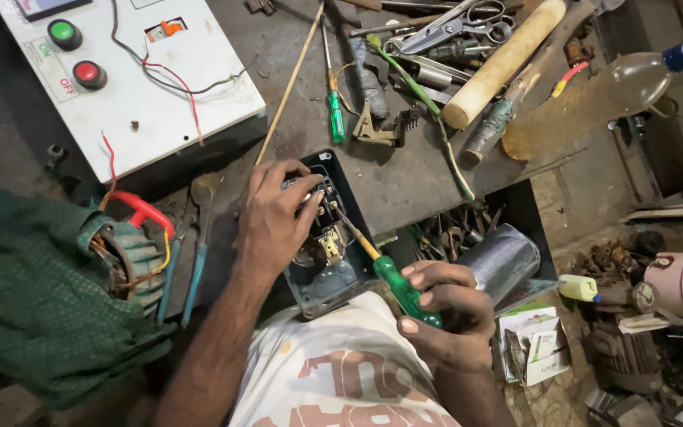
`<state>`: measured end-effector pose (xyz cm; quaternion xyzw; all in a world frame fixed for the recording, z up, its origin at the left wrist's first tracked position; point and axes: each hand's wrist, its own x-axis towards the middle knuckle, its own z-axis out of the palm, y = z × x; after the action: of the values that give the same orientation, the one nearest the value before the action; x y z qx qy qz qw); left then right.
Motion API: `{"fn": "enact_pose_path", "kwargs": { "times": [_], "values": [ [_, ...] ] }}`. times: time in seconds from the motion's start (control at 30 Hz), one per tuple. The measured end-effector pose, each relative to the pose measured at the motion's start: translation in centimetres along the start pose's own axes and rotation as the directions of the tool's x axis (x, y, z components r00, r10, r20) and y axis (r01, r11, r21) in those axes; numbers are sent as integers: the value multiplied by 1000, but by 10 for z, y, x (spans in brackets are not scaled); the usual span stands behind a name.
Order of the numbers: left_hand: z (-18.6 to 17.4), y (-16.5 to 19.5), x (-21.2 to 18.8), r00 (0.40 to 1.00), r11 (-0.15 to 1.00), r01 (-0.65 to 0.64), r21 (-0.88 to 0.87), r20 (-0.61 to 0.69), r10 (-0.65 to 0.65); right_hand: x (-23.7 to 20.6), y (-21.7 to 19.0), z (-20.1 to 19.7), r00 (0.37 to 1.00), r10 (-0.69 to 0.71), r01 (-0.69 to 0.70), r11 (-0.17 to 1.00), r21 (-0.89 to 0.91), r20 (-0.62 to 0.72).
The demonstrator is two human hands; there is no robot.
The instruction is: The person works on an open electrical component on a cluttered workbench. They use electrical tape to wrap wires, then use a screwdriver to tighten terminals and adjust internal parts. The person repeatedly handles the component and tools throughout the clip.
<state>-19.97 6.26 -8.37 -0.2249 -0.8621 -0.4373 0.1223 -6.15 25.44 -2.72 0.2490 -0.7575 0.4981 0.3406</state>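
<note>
My left hand [276,217] rests on a dark open switch box [333,273] and grips the electrical parts inside it at the box's upper end. My right hand [446,312] is closed around the green handle of a screwdriver [405,291]. Its yellow shaft [355,235] slants up and left, with the tip down among the metal contacts in the box. The box lies at the near edge of a grimy metal workbench [405,178], just above my white printed shirt.
A white control panel [132,75] with green and red buttons and loose wires lies at upper left. Pliers [199,261] and a green cloth [25,292] lie left. Another green screwdriver [336,111], scissors [456,24], a wooden handle [503,62], a plastic bottle [602,95] and a metal cylinder [503,257] crowd the right.
</note>
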Motion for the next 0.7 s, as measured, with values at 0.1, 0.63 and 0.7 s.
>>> {"fn": "enact_pose_path", "kwargs": {
  "times": [0.1,0.63,0.7],
  "values": [
    [4,-4,2,999,996,-23,-87,26,25,2,6,-4,1000,-6,6,1000,-11,-1],
    [19,-22,-5,999,938,40,-345,6,-40,54,38,15,869,443,-266,795,-546,222],
    [18,-21,-5,999,944,35,-327,-5,-38,52,58,35,830,501,-257,734,-629,246]
  ]
}}
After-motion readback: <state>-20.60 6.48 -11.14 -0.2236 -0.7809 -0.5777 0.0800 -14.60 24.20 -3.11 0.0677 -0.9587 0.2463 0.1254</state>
